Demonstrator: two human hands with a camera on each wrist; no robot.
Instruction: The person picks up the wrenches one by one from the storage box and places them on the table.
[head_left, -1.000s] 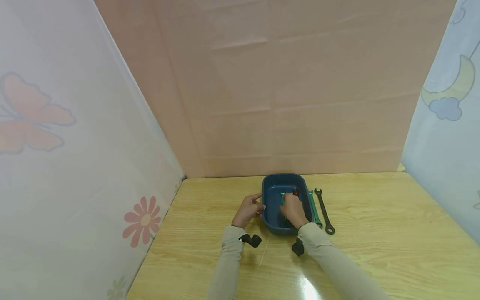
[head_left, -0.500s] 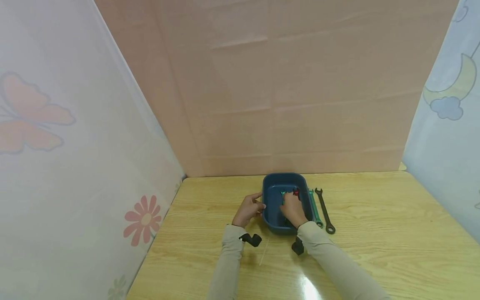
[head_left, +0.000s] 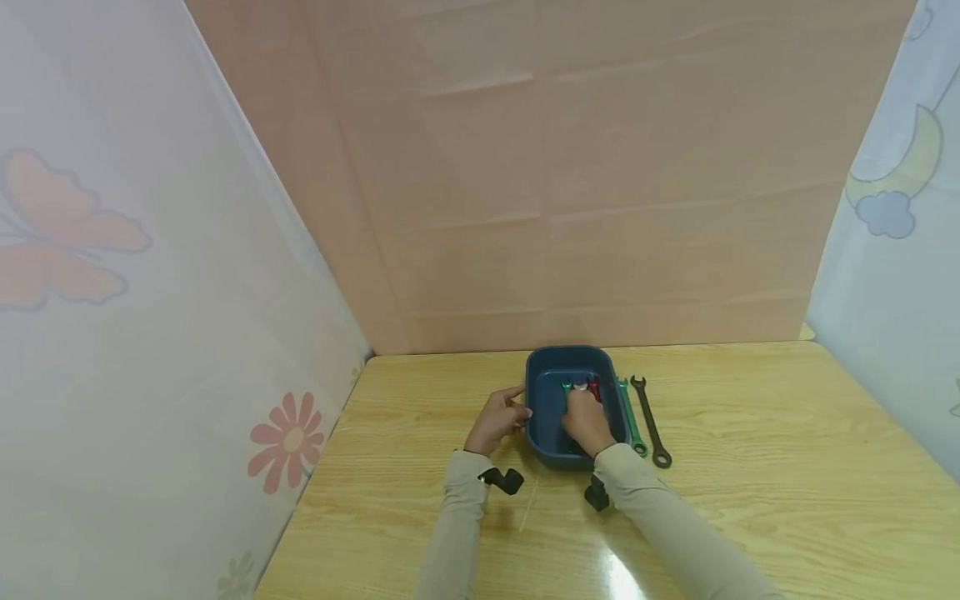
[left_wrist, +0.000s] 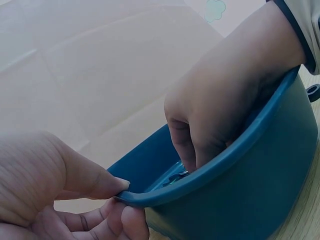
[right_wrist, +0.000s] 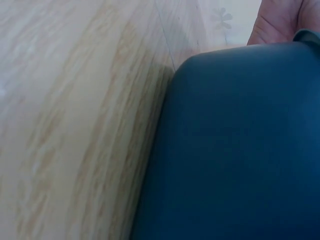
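Observation:
A blue plastic bin (head_left: 551, 461) stands on the table. At its left side, my left hand (head_left: 495, 419) pinches the rim between thumb and fingers, as the left wrist view shows. My right hand (head_left: 587, 419) reaches down inside the bin, fingers pointing at the floor of it; the bin wall hides their tips. Beyond the knuckles show the heads of a green wrench (head_left: 567, 386), a pale silvery tool end (head_left: 580, 386) and a red wrench (head_left: 594, 384). Whether the right fingers grip one of these is hidden. In the right wrist view the bin's outer wall (right_wrist: 235, 140) fills most of the picture.
Outside the bin's right side lie a green wrench (head_left: 634, 429) and a black ratchet wrench (head_left: 651, 421), side by side. A thin pale stick-like strip (head_left: 529, 504) lies in front of the bin. A brown backdrop (head_left: 472, 250) rises behind the table (head_left: 750, 433).
The right hand has shifted very slightly within the bin, and more of the pale tool end and the red wrench shows past it. The left hand keeps its place on the rim.

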